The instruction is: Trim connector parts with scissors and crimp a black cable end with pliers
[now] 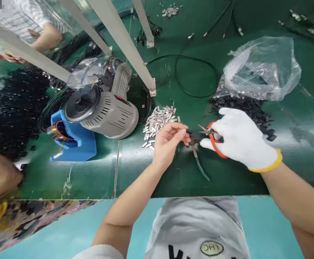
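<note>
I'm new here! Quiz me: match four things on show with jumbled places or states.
1. Orange-handled metal snips
2. Green-handled metal pliers
3. Small silvery metal pieces
4. Blue plastic dispenser

A. Heaped beside the bare left hand
B. Bearing an amber tape roll
C. In the white-gloved right hand
D. Handle pointing toward the pale grey top

Pairs: 1C, 2D, 3A, 4B

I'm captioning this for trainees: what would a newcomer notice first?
Probably the white-gloved right hand, right of centre, gripping an orange-handled tool. Next, the bright blue tape dispenser at left, beside a bulky grey machine. Then the silvery pile just beyond the bare left hand.
</note>
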`<state>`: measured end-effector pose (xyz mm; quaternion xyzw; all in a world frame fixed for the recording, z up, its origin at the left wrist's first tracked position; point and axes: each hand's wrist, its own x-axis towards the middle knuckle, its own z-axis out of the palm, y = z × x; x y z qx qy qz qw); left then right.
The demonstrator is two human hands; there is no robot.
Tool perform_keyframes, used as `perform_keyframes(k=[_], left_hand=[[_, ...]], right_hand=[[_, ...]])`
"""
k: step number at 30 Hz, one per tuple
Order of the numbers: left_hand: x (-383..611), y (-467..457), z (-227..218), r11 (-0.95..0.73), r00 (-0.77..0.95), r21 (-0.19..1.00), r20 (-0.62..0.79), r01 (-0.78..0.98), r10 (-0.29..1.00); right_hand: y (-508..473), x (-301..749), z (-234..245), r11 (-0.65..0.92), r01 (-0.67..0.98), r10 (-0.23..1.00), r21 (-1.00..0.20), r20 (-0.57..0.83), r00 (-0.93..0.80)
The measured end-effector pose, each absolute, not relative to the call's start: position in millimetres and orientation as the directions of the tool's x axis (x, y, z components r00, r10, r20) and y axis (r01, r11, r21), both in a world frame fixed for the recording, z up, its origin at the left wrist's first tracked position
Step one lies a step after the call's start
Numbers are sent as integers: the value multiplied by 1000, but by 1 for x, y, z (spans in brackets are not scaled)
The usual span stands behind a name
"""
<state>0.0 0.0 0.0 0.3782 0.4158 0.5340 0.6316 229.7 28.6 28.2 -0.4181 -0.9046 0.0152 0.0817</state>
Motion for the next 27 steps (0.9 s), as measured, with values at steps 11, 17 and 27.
perform_keyframes(k=[11,17,27], left_hand=[[5,-4,-5,75,116,951,-42,-299,992],[6,-5,-6,45,94,962,-20,-270,995],[7,-7,-5,42,113,969,-15,-242,994]], right_hand=[[21,224,17,662,741,750,-114,125,-650],[21,224,16,637,763,771,-112,121,-625],[16,221,10,608,791,794,-76,94,-601]])
